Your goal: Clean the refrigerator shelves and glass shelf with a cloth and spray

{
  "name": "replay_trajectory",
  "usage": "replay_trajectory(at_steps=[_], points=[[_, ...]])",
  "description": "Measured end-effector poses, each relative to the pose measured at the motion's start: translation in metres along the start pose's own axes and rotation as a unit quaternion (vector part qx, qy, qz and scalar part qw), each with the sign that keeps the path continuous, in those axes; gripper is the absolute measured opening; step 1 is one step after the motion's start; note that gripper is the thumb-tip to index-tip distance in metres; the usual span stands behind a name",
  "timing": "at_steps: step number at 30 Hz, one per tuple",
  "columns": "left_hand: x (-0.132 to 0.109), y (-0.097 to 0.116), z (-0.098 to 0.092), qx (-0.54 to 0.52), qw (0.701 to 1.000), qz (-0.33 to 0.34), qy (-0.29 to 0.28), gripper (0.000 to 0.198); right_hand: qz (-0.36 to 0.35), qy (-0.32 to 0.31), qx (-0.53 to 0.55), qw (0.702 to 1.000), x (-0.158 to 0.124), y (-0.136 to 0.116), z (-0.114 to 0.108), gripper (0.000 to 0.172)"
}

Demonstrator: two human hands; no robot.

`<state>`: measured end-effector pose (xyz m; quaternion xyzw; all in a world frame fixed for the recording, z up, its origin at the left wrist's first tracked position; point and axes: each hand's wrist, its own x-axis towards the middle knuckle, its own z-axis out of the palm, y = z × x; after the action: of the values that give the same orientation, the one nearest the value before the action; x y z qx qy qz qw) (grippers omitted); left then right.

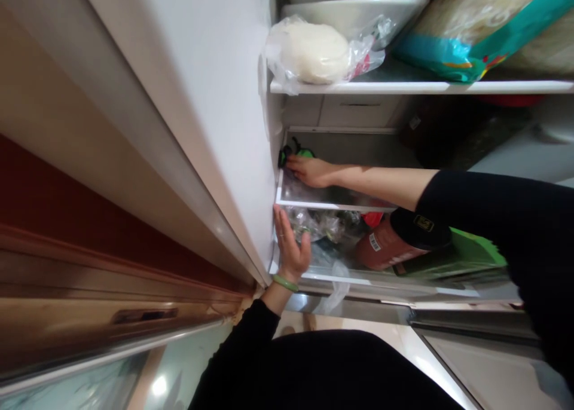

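Observation:
My right hand [309,170] reaches across the middle glass shelf [354,147] of a fridge to its left end. Its fingers are closed on a small black and green item [284,156] whose shape is partly hidden. A green piece [305,153] shows just behind the fingers. Lower down, my left hand [291,242] has its fingers spread near the fridge's left wall, beside clear plastic bags [329,226]. It holds nothing, and a pale green bangle [286,282] circles its wrist.
A white lump in a plastic bag [318,52] and a teal package [466,51] lie on the upper shelf. A red-brown container with a black lid [385,245] and a green box [475,254] stand at the lower right. Wooden panelling [89,236] is at the left.

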<state>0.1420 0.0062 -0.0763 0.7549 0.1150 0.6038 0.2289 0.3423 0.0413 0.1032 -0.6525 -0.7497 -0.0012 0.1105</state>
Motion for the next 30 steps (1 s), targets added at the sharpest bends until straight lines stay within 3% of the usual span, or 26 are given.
replay_trajectory(at_steps=[5, 7, 13, 15, 20, 22, 26, 30], points=[[-0.006, -0.005, 0.0, -0.005, 1.0, 0.002, 0.007, 0.078, -0.11, 0.019, 0.096, 0.989, -0.061, -0.056, 0.008, 0.052], [-0.008, -0.006, -0.001, -0.002, 1.0, 0.004, 0.013, 0.077, -0.13, 0.043, 0.125, 0.983, -0.081, -0.065, 0.006, 0.054], [-0.001, -0.001, -0.007, -0.034, 0.999, -0.004, 0.009, 0.075, -0.014, 0.082, 0.088, 0.993, -0.121, -0.027, -0.014, 0.042], [0.0, 0.0, -0.007, -0.033, 0.999, -0.003, 0.01, 0.075, 0.016, 0.077, 0.061, 0.995, -0.119, -0.029, -0.016, 0.037], [-0.005, -0.005, -0.004, -0.028, 0.999, -0.018, 0.011, 0.077, -0.002, 0.076, 0.047, 0.996, -0.065, -0.083, 0.007, 0.033], [-0.005, -0.007, -0.004, -0.031, 0.999, -0.024, 0.016, 0.076, -0.022, 0.091, 0.047, 0.994, -0.057, -0.092, 0.013, 0.032], [0.0, -0.004, -0.005, -0.038, 0.999, -0.017, 0.012, 0.076, -0.093, 0.078, 0.029, 0.992, -0.101, -0.063, -0.004, 0.031], [0.003, -0.001, -0.006, -0.042, 0.999, -0.012, 0.011, 0.075, -0.04, -0.027, 0.027, 0.998, -0.152, -0.021, -0.038, 0.032]])
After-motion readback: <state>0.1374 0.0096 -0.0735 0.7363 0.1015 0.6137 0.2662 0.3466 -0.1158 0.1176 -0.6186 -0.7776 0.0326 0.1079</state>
